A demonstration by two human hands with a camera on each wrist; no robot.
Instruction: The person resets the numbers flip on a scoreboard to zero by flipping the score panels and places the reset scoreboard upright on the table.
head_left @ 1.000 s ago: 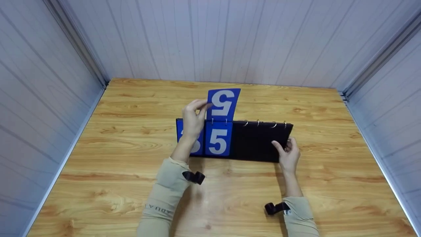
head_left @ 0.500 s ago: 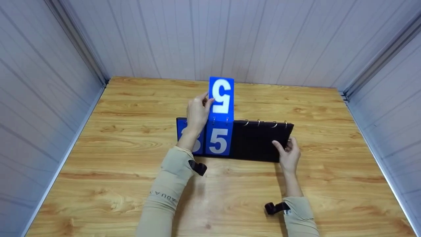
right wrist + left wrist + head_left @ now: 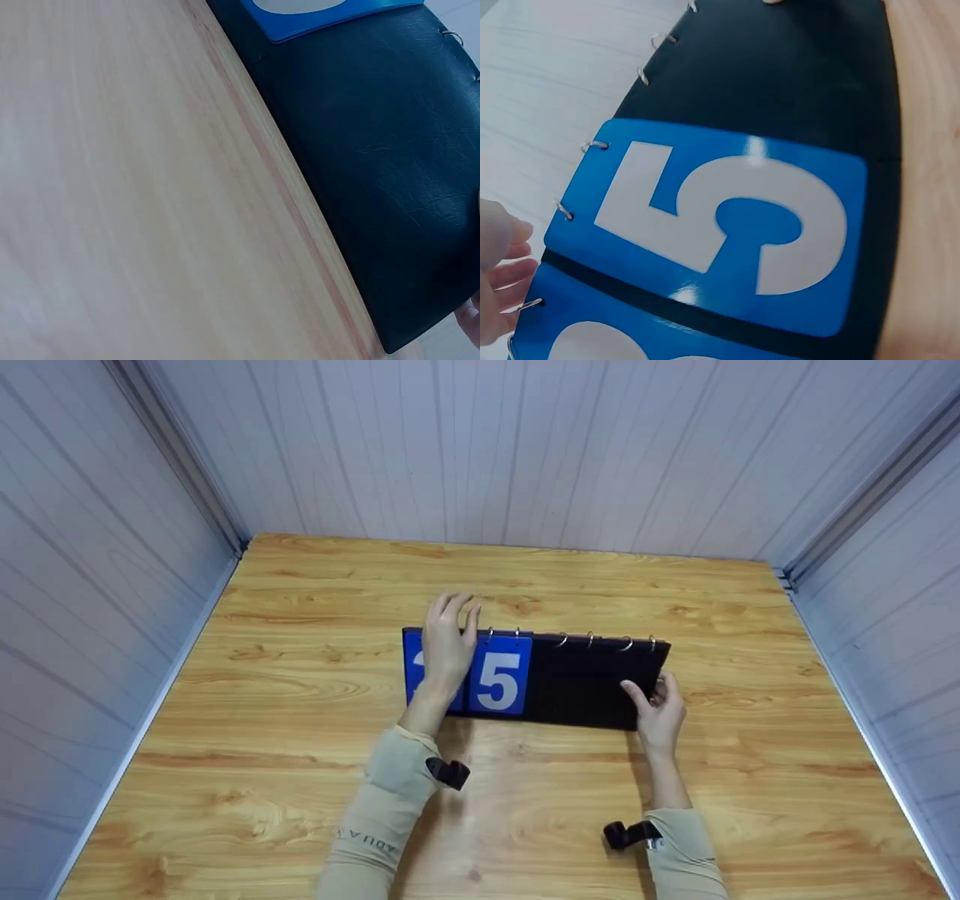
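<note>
A black flip scoreboard [image 3: 585, 682] stands tilted on the table, with metal rings along its top edge. On it hangs a blue number card [image 3: 523, 660] with a white 5, large in the left wrist view. The blue card left of it [image 3: 413, 649] is partly covered by my left hand [image 3: 446, 649]. That hand's fingers reach past the top edge, loosely bent, and no card shows between them. My right hand [image 3: 660, 720] grips the scoreboard's right end, thumb on the front and fingers behind. In the right wrist view only a bit of that hand shows.
The wooden table [image 3: 262, 720] extends around the scoreboard. White panel walls [image 3: 480, 450] rise at the back and both sides. A black wrist camera [image 3: 448, 772] sits on the left sleeve, another camera [image 3: 626, 835] on the right.
The raised card with the upside-down 5 has gone out of sight behind the top edge. My left hand has let it go and drawn back slightly. My right hand keeps its place.
</note>
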